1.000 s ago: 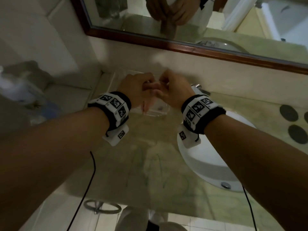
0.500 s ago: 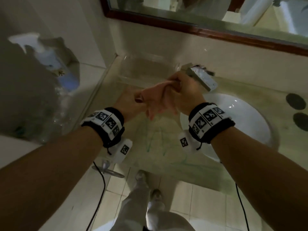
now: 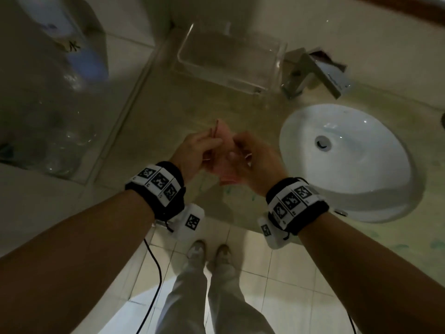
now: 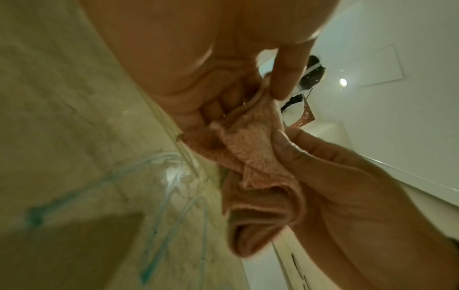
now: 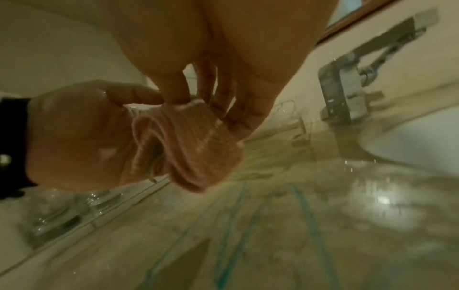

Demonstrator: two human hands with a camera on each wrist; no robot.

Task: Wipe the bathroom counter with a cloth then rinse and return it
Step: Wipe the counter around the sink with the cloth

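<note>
Above the pale green marble counter (image 3: 154, 112), just left of the round white sink basin (image 3: 385, 189), both hands held a small bunched pink terry cloth (image 3: 225, 150) btwn them. Left hand (image 3: 195, 150) pinched its upper edge w/ thumb and fingers; right hand (image 3: 257, 162) curled round the other side. Teal scribble marks (image 5: 238, 212) lay on the counter below. Clear plastic tray (image 3: 228, 56) sat near the chrome faucet (image 3: 313, 73).

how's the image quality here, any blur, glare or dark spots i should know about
Head view: dim overall, the big bottle at upper left smeared and shadowed, wide-angle bending at the edges; the sink is the brightest area. Left wrist view: the cloth is fairly sharp, the left hand close and soft, glare on the wet counter. Right wrist view: blurred throughout, bright glare on the counter at right, tap soft.
</note>
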